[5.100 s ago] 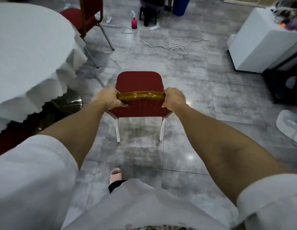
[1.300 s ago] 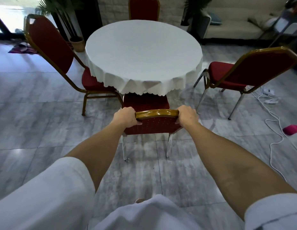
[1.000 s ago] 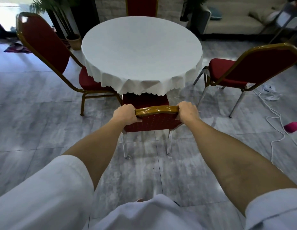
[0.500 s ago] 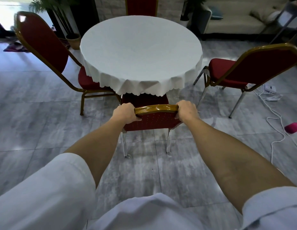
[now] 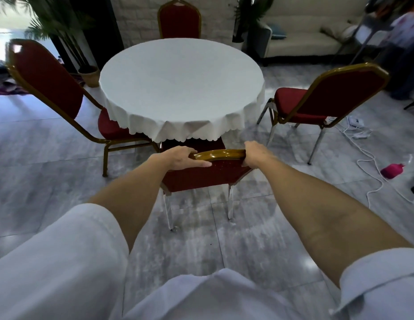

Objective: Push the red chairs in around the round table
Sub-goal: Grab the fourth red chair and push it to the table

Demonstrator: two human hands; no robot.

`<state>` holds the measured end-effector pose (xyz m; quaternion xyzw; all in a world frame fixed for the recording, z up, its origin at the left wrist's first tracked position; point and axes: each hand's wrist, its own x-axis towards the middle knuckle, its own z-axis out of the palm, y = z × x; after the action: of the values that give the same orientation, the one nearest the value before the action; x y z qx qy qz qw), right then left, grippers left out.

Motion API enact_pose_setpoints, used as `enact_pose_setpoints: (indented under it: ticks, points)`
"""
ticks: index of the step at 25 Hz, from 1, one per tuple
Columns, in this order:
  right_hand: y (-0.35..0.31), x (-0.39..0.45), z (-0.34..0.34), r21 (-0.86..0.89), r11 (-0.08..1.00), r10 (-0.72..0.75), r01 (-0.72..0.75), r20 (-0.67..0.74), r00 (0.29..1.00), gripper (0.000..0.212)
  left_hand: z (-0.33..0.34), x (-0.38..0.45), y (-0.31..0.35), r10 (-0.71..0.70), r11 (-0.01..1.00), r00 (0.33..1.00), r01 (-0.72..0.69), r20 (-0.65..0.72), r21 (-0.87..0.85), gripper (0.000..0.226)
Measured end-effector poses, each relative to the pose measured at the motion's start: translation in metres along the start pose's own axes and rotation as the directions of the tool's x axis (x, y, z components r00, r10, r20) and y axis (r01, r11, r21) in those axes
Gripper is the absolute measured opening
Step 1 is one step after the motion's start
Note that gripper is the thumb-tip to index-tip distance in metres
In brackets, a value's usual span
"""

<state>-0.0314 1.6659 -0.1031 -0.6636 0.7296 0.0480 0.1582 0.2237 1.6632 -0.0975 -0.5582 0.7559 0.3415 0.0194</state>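
The round table (image 5: 180, 82) under a white cloth stands straight ahead. Directly below me is a red chair with a gold frame (image 5: 206, 175); its seat is partly hidden under the cloth's near edge. My left hand (image 5: 180, 158) lies over the left end of its gold top rail with the fingers loosened and stretched along the back. My right hand (image 5: 256, 153) grips the right end. A second red chair (image 5: 48, 88) stands at the left with its seat tucked under the cloth. A third (image 5: 321, 98) stands apart at the right. A fourth (image 5: 179, 19) is behind the table.
White cables (image 5: 372, 172) and a pink spray bottle (image 5: 392, 169) lie on the grey tiled floor at the right. A cream sofa (image 5: 312, 35) stands at the back right, potted plants (image 5: 88, 75) at the back left.
The chair in my hands has slid forward, its seat going further under the tablecloth. My left hand's fingers have loosened along the back.
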Motion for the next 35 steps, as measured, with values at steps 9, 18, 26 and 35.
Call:
enact_pose_setpoints:
  ticks: [9,18,26,35]
  points:
    - [0.104,-0.008,-0.027,0.111,0.976,0.195,-0.189,-0.038,0.980,0.093,-0.009,0.072,0.115,0.224,0.905,0.974,-0.219,0.030,0.364,0.078]
    - [0.270,0.032,-0.058,0.145,0.960,0.244,-0.239,-0.017,0.970,0.077,0.019,0.202,0.231,0.247,0.863,0.962,-0.274,0.117,0.425,0.078]
    - [0.425,0.102,-0.112,0.100,0.970,0.226,-0.222,-0.024,0.974,0.075,0.038,0.315,0.376,0.286,0.888,0.956,-0.291,0.067,0.355,0.065]
    - [0.538,0.185,-0.153,0.087,0.974,0.214,-0.208,-0.075,0.974,0.073,0.033,0.445,0.467,0.323,0.844,0.945,-0.316,0.059,0.435,0.073]
